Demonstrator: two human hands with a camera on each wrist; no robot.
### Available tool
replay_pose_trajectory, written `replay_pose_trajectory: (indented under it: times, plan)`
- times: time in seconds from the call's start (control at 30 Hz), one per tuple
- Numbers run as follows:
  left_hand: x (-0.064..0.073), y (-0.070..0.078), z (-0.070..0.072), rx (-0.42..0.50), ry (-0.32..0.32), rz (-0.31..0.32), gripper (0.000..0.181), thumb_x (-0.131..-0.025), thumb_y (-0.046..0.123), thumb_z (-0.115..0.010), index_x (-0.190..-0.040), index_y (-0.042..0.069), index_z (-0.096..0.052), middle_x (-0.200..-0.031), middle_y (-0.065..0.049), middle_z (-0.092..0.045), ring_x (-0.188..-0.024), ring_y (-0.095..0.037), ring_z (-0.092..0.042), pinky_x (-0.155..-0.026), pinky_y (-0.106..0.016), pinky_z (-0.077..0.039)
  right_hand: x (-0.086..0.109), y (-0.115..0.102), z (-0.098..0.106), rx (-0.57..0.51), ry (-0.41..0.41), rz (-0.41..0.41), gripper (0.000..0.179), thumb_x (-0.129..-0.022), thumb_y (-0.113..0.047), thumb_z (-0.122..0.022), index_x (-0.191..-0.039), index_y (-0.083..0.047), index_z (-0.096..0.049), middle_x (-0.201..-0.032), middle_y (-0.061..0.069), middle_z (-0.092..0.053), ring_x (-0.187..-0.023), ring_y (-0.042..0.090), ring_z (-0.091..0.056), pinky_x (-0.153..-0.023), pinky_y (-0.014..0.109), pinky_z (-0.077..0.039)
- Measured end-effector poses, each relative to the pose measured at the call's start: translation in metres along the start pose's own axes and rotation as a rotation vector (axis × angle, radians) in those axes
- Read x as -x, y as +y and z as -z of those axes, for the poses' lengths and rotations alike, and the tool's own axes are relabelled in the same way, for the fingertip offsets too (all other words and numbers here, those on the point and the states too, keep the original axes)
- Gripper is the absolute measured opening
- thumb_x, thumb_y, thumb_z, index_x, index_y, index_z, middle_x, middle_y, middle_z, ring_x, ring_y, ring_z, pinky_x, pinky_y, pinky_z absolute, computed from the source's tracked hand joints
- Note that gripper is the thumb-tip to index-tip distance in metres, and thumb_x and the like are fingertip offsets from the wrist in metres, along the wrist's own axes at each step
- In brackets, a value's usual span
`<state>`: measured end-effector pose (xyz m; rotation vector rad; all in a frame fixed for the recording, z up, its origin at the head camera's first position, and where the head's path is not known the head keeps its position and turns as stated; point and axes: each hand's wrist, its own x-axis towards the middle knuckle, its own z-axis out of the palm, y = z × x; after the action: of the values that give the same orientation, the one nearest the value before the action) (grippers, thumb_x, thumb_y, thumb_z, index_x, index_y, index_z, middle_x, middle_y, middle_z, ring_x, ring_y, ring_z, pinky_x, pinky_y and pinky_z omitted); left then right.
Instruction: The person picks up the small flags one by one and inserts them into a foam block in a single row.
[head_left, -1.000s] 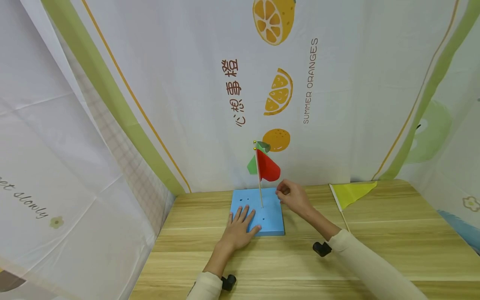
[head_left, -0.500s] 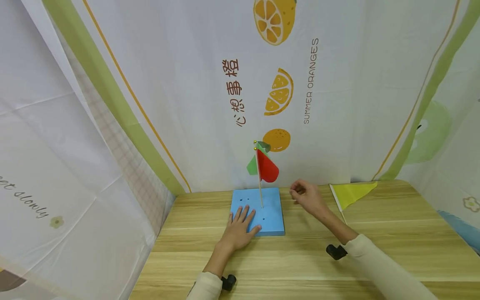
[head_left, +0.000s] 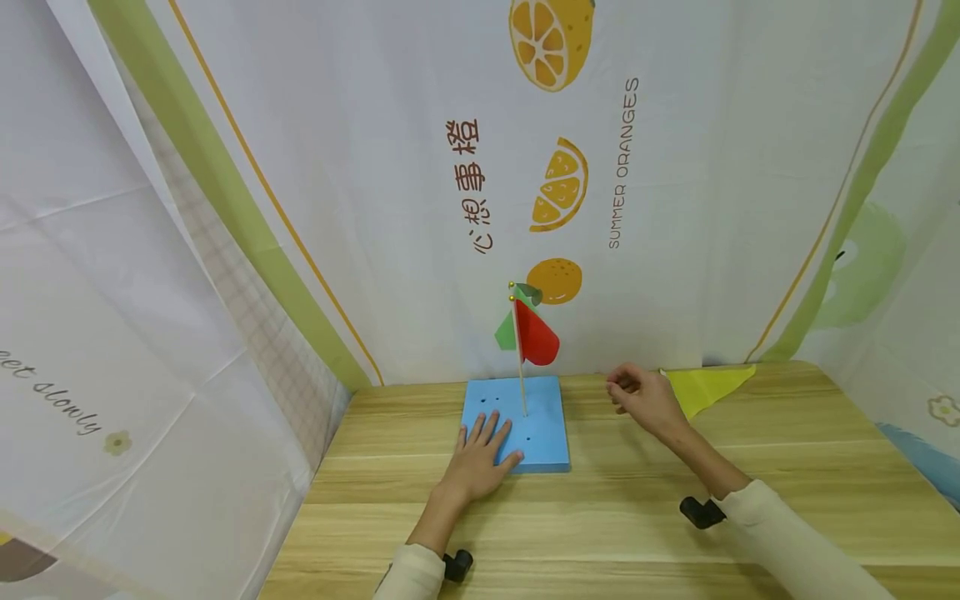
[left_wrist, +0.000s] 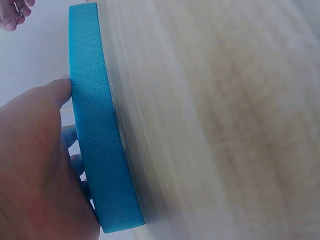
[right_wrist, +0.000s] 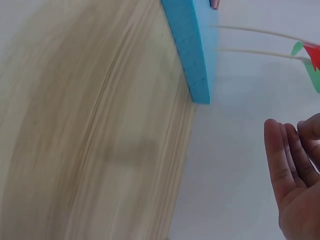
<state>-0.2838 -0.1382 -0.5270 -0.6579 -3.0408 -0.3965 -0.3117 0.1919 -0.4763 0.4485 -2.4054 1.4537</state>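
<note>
My left hand rests with spread fingers on a blue foam board that has small holes in it. A red flag stands upright on a thin stick in the board. Behind it is a green flag, its stick mostly hidden in the head view; two sticks rise from the board in the right wrist view. To the right of the board my right hand hovers with loosely bent fingers and nothing between them. Past it lies a yellow triangular flag, partly covered by that hand, its stick hidden.
The wooden table carries the board near its back edge. Right behind it hangs a white curtain printed with oranges, and more cloth closes in the left and right sides. Small black cameras sit on both wrists.
My right hand has moved rightward from the board's right edge toward the yellow flag and now covers part of it. The left hand has stayed on the board. The red flag sways slightly.
</note>
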Motion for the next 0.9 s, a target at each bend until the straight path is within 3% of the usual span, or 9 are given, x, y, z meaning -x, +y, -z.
replay_pose_trajectory:
  times: [0.13, 0.3, 0.4, 0.53, 0.63, 0.9]
  plan:
    - [0.0, 0.0, -0.001, -0.006, -0.011, 0.008, 0.071, -0.099, 0.063, -0.033, -0.157, 0.023, -0.026, -0.166, -0.007, -0.015, -0.154, -0.034, -0.01, -0.121, -0.061, -0.01, 0.004, 0.005, 0.007, 0.03, 0.006, -0.021, 0.012, -0.095, -0.017, -0.065, -0.1, -0.007, -0.067, -0.087, 0.014, -0.069, -0.07, 0.013, -0.068, -0.059, 0.031, -0.06]
    - [0.0, 0.0, -0.001, -0.004, -0.009, 0.009, 0.071, -0.099, 0.063, -0.033, -0.157, 0.023, -0.026, -0.166, -0.007, -0.015, -0.154, -0.034, -0.009, -0.121, -0.061, -0.01, 0.008, 0.011, 0.015, 0.061, 0.025, -0.048, 0.009, -0.096, -0.018, -0.065, -0.099, -0.01, -0.067, -0.084, 0.008, -0.068, -0.071, 0.022, -0.069, -0.058, 0.031, -0.06]
    - [0.0, 0.0, -0.001, -0.001, -0.007, 0.007, 0.071, -0.099, 0.063, -0.034, -0.157, 0.022, -0.026, -0.166, -0.007, -0.015, -0.153, -0.034, -0.01, -0.121, -0.061, -0.01, 0.012, 0.014, 0.019, 0.066, 0.029, -0.057, 0.009, -0.096, -0.017, -0.065, -0.1, -0.01, -0.067, -0.084, 0.011, -0.068, -0.072, 0.028, -0.068, -0.058, 0.034, -0.06]
    - [0.001, 0.001, 0.0, -0.002, -0.002, 0.004, 0.071, -0.1, 0.062, -0.034, -0.157, 0.022, -0.026, -0.165, -0.008, -0.016, -0.153, -0.035, -0.01, -0.121, -0.061, -0.01, 0.016, 0.017, 0.026, 0.07, 0.027, -0.06, 0.011, -0.096, -0.018, -0.065, -0.102, -0.01, -0.067, -0.087, 0.018, -0.068, -0.069, 0.023, -0.067, -0.057, 0.035, -0.059]
    - [0.001, 0.001, 0.0, -0.002, 0.003, -0.001, 0.071, -0.1, 0.062, -0.035, -0.157, 0.021, -0.027, -0.165, -0.009, -0.017, -0.153, -0.035, -0.011, -0.121, -0.062, -0.011, 0.02, 0.02, 0.031, 0.079, 0.026, -0.076, 0.009, -0.096, -0.019, -0.065, -0.102, -0.013, -0.067, -0.09, 0.019, -0.069, -0.069, 0.02, -0.068, -0.056, 0.034, -0.059]
    - [0.001, 0.001, 0.0, -0.005, 0.009, -0.008, 0.071, -0.1, 0.061, -0.035, -0.157, 0.019, -0.027, -0.165, -0.01, -0.017, -0.153, -0.037, -0.012, -0.12, -0.062, -0.012, 0.029, 0.035, 0.043, 0.135, 0.005, -0.093, 0.011, -0.096, -0.015, -0.063, -0.105, -0.009, -0.066, -0.092, 0.018, -0.071, -0.07, 0.028, -0.069, -0.053, 0.032, -0.058]
